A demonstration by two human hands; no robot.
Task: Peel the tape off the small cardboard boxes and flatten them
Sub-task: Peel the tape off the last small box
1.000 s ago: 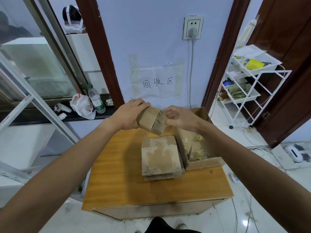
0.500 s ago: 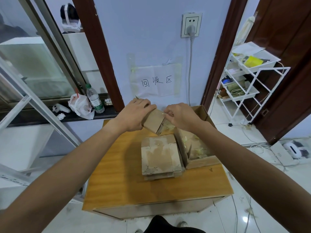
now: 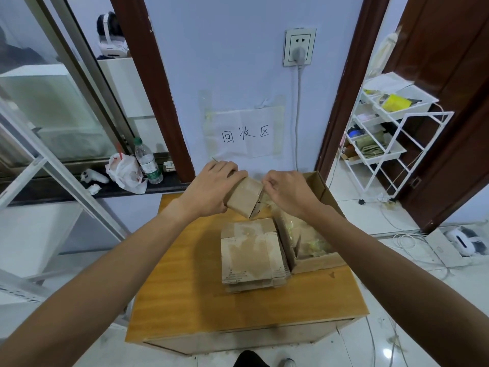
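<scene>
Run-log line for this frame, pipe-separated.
left hand: grips small box | right hand: pinches tape at box end | flattened stack: on table

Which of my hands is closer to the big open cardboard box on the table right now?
Right. The right hand hovers over the far end of the open box, pinching the edge of the small box; the left hand sits farther left, gripping that small box.
</scene>
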